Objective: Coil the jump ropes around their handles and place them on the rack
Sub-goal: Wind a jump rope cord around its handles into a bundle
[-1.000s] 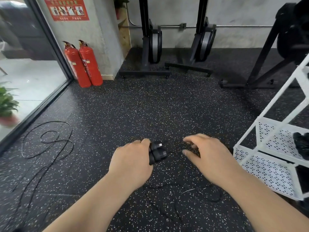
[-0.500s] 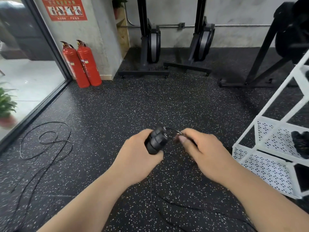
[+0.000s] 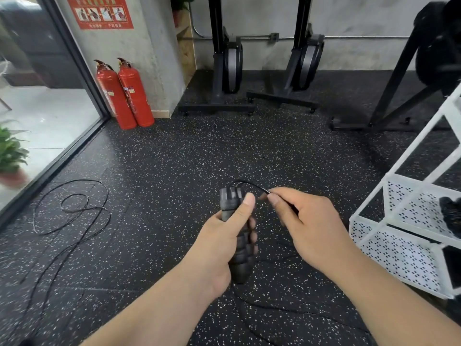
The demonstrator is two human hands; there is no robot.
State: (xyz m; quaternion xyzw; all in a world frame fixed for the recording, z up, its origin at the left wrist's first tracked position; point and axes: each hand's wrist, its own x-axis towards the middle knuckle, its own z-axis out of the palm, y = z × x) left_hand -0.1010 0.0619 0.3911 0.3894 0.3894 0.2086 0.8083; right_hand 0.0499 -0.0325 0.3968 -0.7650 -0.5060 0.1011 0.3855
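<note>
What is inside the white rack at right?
A black bundle lies in the rack, on its upper visible shelf, cut off by the frame edge; what it is cannot be told.

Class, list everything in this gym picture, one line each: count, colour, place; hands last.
jump rope handles: two, black, in the left hand
cord: one, black, from handle tops to right hand
loose rope: one, black, floor at left
fire extinguishers: two, red, by the pillar
exercise machines: two, black, back wall
rack: one, white, right edge
dark item: one, black, on rack shelf
potted plant: one, green, behind glass, left
left hand: one, grips the handles
right hand: one, pinches the cord
</note>
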